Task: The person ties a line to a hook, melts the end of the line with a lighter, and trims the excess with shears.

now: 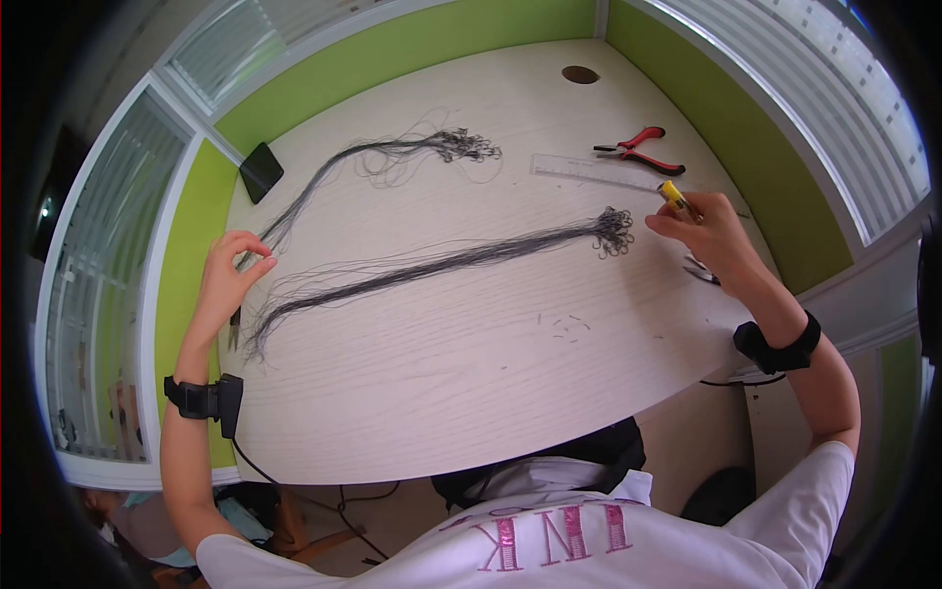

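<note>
My right hand (699,228) is closed around a small yellow-tipped tool (675,196) at the right of the table. My left hand (236,267) is raised at the left with thumb and fingertips close together, beside the tail of the upper bundle; anything between them is too small to make out. A long bundle of dark strands (432,265) lies across the middle, with a cluster of metal hooks (615,233) at its right end, left of my right hand. The upper bundle (334,162) curves behind it and ends in another hook cluster (466,146).
Red-handled pliers (653,162) and a clear ruler (589,171) lie at the back right. Another metal tool (700,271) sits under my right wrist. A dark flat device (261,173) leans at the left partition. Small clippings (567,325) are scattered near the front.
</note>
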{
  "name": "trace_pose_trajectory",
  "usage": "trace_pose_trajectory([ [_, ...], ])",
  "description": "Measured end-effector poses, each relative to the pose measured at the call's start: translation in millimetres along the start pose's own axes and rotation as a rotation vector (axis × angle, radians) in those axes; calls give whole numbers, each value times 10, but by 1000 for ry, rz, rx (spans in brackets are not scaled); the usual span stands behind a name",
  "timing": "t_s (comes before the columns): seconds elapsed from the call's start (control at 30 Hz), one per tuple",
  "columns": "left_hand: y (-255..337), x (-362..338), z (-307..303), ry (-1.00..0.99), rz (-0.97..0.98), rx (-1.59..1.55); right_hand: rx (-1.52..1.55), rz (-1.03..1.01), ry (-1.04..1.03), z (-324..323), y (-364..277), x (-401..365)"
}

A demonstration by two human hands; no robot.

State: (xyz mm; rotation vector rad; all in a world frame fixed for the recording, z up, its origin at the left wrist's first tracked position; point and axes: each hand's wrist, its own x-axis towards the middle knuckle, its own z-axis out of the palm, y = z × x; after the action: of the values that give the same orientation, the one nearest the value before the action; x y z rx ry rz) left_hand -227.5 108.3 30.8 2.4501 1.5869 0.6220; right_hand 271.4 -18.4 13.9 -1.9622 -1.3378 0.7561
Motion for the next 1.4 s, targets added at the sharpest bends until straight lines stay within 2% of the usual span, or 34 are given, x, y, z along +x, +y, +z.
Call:
trace_pose_trajectory([
  [0.07,357,204,110,94,118,3,48,-26,-28,-27,-50,-124],
  [0.13,770,409,264,-9,42,-115,100,-54,-56,-8,-69,-252],
  [0.2,1152,602,501,-91,112,-207,125,-147,-103,15,-80,-370],
  [0.33,1635,1006,1102,-192,205,-276,122,-119,-158,37,-77,-593],
  [0.43,1840,1180,1428,-157,100,-139,73,-114,-174,-7,-47,-733],
  [0.53,1894,1260,1585,-140,36,-78,99,-82,-173,-77,-5,-838],
  [0.77,1831,1316,1597,-165,127,-238,184,-123,-168,-69,126,-898],
  [0.83,1782,1395,1559,-136,138,-485,181,-128,-179,-57,102,-895],
  [0.87,1745,1423,1535,-136,141,-484,175,-133,-193,-50,86,-896],
  [0.93,1784,1424,1369,-371,-69,-826,185,-114,-213,-39,43,-909],
  [1.07,1674,1416,1383,-406,-132,-827,197,-125,-241,-18,27,-916],
  [1.13,1611,1364,1406,-310,-22,-524,198,-120,-246,-22,7,-931],
  [1.27,1545,1291,1410,-354,-22,-407,179,-112,-255,-35,16,-942],
  [1.4,1559,1263,1393,-308,58,-375,181,-114,-255,-28,40,-937],
])
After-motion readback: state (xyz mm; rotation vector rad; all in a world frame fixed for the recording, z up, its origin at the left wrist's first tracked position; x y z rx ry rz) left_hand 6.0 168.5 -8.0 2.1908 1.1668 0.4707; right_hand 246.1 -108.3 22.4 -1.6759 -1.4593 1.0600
